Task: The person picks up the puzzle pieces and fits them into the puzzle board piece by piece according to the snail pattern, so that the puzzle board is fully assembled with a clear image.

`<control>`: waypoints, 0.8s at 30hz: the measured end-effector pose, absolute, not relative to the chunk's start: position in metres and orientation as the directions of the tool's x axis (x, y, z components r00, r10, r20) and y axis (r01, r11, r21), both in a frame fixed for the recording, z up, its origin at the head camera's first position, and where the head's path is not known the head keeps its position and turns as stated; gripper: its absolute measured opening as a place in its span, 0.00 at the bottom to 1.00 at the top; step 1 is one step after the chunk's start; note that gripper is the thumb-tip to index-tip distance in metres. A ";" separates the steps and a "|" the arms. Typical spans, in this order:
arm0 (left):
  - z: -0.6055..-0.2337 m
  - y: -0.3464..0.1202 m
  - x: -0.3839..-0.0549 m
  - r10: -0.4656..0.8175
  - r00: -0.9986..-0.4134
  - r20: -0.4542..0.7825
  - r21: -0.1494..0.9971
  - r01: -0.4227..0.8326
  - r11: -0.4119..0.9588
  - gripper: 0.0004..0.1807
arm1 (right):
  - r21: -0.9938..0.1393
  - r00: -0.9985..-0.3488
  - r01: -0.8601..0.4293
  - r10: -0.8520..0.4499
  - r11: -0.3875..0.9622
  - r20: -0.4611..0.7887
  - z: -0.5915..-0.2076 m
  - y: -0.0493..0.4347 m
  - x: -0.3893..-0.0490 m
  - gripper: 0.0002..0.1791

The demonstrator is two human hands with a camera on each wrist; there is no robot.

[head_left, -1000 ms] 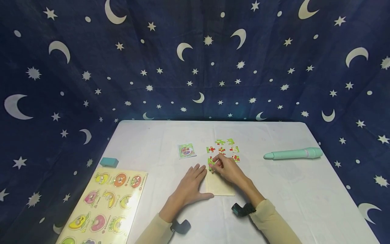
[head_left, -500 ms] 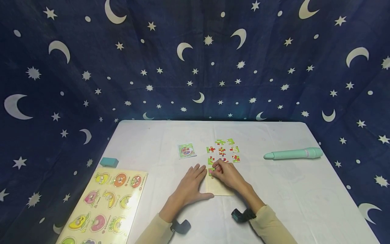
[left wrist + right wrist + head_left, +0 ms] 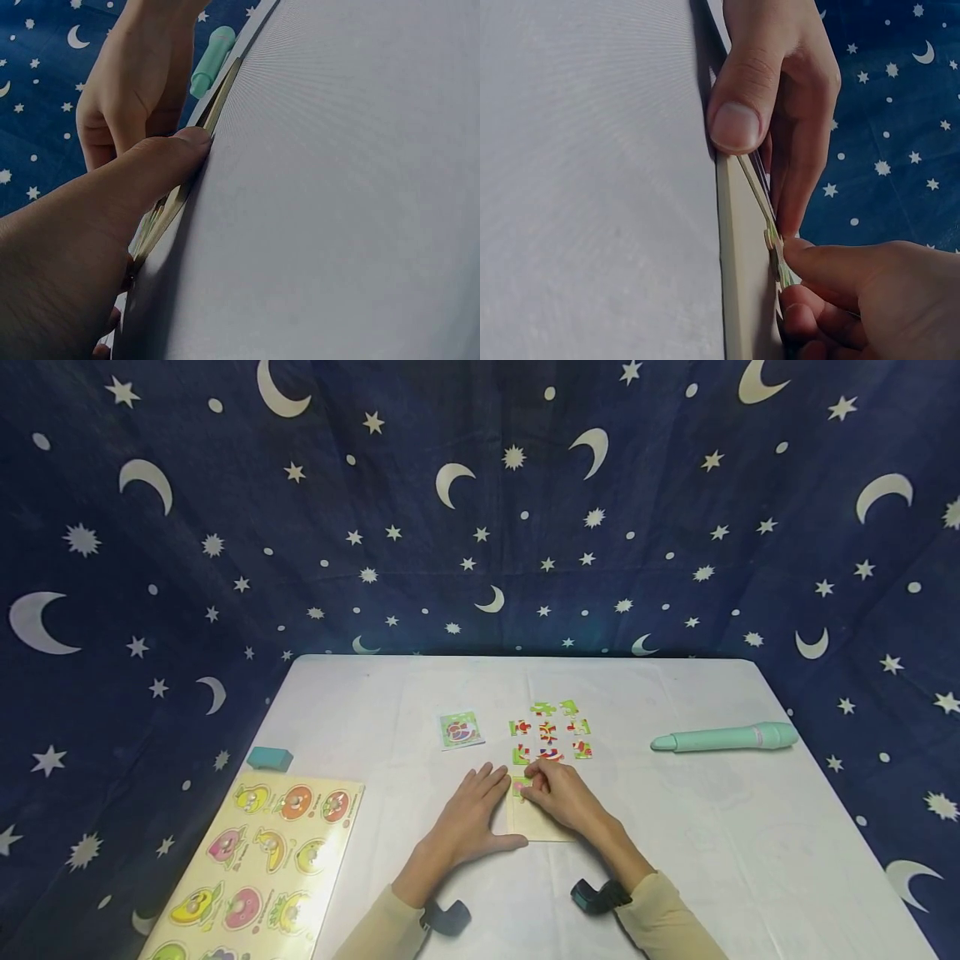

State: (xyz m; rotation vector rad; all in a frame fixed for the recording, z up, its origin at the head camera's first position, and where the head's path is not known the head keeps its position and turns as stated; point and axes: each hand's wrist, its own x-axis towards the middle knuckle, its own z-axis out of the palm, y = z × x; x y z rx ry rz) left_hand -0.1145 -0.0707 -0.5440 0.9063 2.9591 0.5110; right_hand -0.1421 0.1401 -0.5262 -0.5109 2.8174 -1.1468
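A pale wooden puzzle tray (image 3: 542,827) lies on the table. Along its left side rests my left hand (image 3: 471,814), fingers straight and thumb spread against the near edge. My right hand (image 3: 566,792) pinches a small green and pink jigsaw piece (image 3: 518,787) at the tray's upper left corner. In the right wrist view the piece (image 3: 781,271) is tilted between thumb and fingertips, low over the tray. Several loose red and green jigsaw pieces (image 3: 547,727) lie just beyond the tray, some partly behind my right hand.
A small picture card (image 3: 460,730) lies left of the loose pieces. At the left are a fruit peg board (image 3: 258,860) and a teal block (image 3: 268,759). A mint-green microphone-shaped pen (image 3: 723,737) lies to the right. Starry cloth (image 3: 480,510) hangs behind the table.
My right hand has brought the pinched jigsaw piece toward me, from beside the loose pieces down onto the tray's upper left corner. My left hand has stayed in place.
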 end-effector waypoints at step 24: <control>-0.547 -0.072 -0.114 0.566 -0.812 0.139 0.288 0.580 0.762 0.47 | -0.625 -0.898 -0.421 -0.399 0.657 0.186 -0.532 0.145 -0.141 0.09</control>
